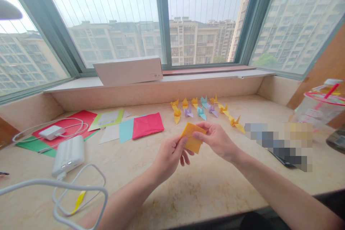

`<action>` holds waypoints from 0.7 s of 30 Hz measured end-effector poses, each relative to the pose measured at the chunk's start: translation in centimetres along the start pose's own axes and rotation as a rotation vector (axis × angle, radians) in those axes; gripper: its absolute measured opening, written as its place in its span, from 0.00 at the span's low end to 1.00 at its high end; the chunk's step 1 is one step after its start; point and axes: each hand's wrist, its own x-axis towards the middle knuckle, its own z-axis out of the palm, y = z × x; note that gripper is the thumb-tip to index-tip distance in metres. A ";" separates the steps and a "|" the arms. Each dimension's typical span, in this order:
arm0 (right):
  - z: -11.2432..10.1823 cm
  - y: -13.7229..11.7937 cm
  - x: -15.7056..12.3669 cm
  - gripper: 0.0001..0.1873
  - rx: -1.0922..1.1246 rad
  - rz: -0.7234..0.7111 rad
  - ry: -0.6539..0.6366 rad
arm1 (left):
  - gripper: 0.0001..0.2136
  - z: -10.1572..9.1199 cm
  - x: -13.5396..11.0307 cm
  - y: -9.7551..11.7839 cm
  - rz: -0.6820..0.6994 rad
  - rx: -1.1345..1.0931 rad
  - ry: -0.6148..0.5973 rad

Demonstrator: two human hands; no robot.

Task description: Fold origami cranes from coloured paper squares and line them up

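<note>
Head view: the left hand (169, 159) and right hand (215, 141) sit close together, fingers pinching a folded yellow origami square (192, 143) between them; origami cranes (201, 112) line the marble tabletop (188, 194) at 12 o'clock, pink paper sheets (147, 125) at 10 o'clock.

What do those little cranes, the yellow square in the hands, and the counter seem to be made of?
The origami cranes look like thin matte paper, holding crisp creases and sharp points. The folded yellow paper looks the same, with sharp fold lines. The countertop seems polished stone, perhaps marble, from its cloudy veining and faint sheen, though an imitation is possible.
</note>
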 end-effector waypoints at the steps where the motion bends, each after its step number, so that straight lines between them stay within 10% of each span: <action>1: 0.0 -0.1 0.0 0.16 -0.024 0.002 -0.007 | 0.22 0.0 0.0 0.0 -0.006 -0.008 0.007; 11: 0.7 0.4 -0.4 0.19 -0.008 -0.131 0.174 | 0.21 0.0 -0.1 0.0 -0.050 -0.107 -0.071; 21: 0.8 0.0 -0.9 0.25 -0.085 -0.144 0.090 | 0.22 0.2 -0.5 -0.2 -0.149 -0.168 -0.216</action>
